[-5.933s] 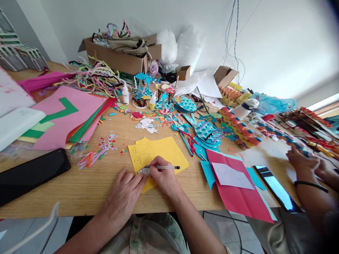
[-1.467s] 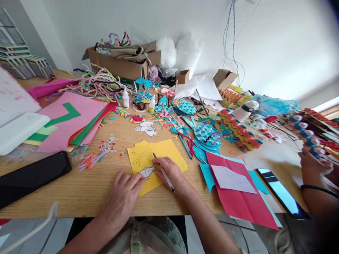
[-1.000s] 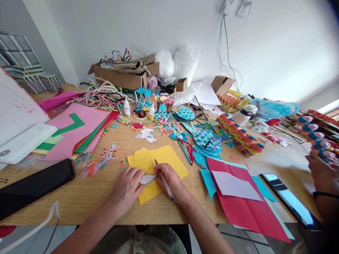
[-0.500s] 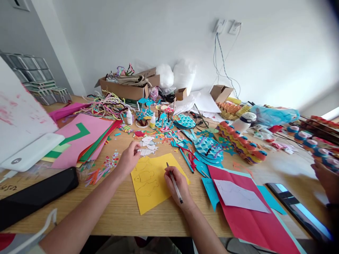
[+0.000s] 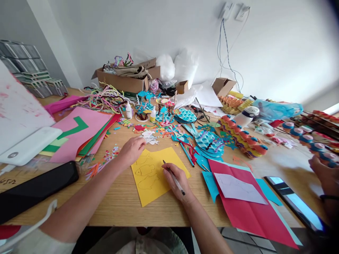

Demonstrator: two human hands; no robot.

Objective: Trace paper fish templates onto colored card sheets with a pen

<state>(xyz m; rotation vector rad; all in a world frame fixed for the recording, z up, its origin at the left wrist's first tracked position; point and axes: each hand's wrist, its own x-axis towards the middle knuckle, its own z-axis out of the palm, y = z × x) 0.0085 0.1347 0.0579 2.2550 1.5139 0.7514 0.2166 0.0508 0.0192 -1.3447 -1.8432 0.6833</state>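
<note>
A yellow sheet of paper (image 5: 169, 183) lies before me, with several fish outlines drawn on its left part. My right hand (image 5: 176, 178) rests on the sheet, fingers wrapped round a pen (image 5: 174, 179) whose dark tip points up and away, near the paper's middle. Over the sheet's upper left corner, my left hand (image 5: 134, 150) is closed with its back to me; whatever its fingertips pinch is hidden. Just beyond those fingers lie white paper fish cutouts (image 5: 150, 137).
Paper scraps (image 5: 106, 160), glue bottles (image 5: 129, 110) and blue crafts (image 5: 209, 143) surround the sheet. A red sheet (image 5: 246, 215) lies to the right, a black phone (image 5: 39, 188) to the left. At the far right another person's hand (image 5: 321, 173) holds a painted egg-carton strip (image 5: 309, 143).
My left hand has moved off the white cutouts and slightly toward me, to the yellow sheet's corner. My right hand keeps the pen in nearly the same spot. The view has tilted slightly.
</note>
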